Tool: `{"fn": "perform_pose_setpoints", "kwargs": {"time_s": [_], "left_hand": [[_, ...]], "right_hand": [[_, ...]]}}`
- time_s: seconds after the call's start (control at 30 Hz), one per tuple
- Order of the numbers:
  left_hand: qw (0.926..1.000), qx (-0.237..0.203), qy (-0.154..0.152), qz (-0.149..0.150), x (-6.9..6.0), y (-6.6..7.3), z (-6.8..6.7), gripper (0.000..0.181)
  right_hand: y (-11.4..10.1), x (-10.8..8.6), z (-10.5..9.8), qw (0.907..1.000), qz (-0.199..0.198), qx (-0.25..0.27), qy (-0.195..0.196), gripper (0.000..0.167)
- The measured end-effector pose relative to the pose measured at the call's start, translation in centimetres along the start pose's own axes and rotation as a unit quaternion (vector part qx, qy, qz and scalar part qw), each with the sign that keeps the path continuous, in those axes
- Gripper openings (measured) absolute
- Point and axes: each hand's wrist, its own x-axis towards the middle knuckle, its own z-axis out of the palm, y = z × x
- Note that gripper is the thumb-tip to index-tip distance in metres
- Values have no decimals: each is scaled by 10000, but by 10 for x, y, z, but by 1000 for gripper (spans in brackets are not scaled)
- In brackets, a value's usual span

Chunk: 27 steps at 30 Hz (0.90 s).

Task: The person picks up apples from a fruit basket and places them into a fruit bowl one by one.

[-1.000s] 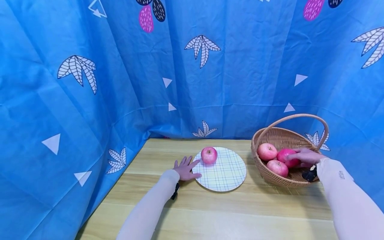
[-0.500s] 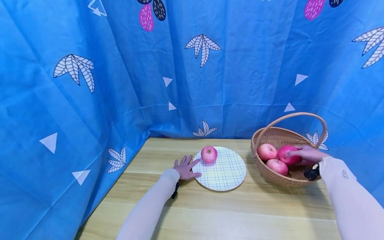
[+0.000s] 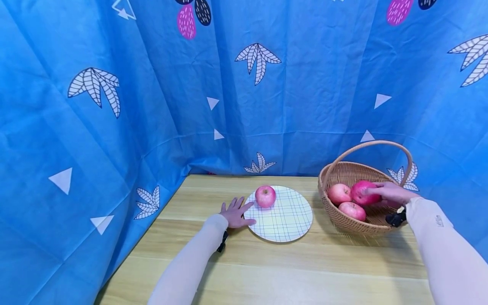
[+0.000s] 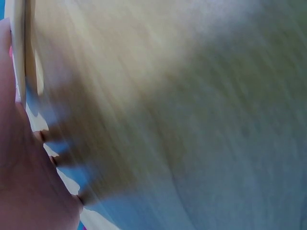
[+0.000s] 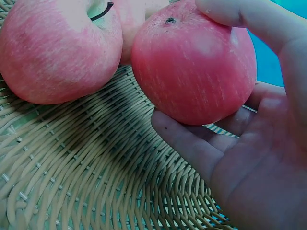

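Observation:
My right hand (image 3: pixel 392 192) reaches into a wicker basket (image 3: pixel 348 171) and grips a deep red apple (image 3: pixel 362 192). In the right wrist view, the thumb and fingers curl round this apple (image 5: pixel 194 67), over the wicker weave. Two paler apples lie beside it: one at the back left (image 3: pixel 339 194), one in front (image 3: pixel 352 211). My left hand (image 3: pixel 235 215) is spread at the left rim of a round checked plate (image 3: pixel 286 224), its thumb and index finger touching the edge. Another apple (image 3: pixel 265 196) sits on the plate, close to the index fingertip.
The basket's arched handle (image 3: pixel 375 143) rises above the right forearm. All of it stands on a light wooden table (image 3: pixel 267 271). A blue patterned curtain (image 3: pixel 312 84) hangs behind the table and along its left side.
The right hand has closed round the deep red apple and shifted it slightly up and left. The basket handle has tilted a little leftward. The left hand stays at the plate.

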Motion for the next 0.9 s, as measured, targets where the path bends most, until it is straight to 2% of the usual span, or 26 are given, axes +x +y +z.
{"fn": "perform_pose_setpoints", "kwargs": {"time_s": [0.4, 0.63, 0.9], "left_hand": [[10000, 43, -34, 0, 4, 0, 2, 89], [10000, 31, 2, 6, 8, -3, 6, 90], [10000, 9, -30, 24, 5, -4, 4, 90]], "right_hand": [[-5, -5, -3, 9972, -232, 704, 47, 73], [-11, -12, -1, 9965, -387, 740, 96, 71], [-15, -18, 0, 9959, -472, 750, 195, 74]]}}
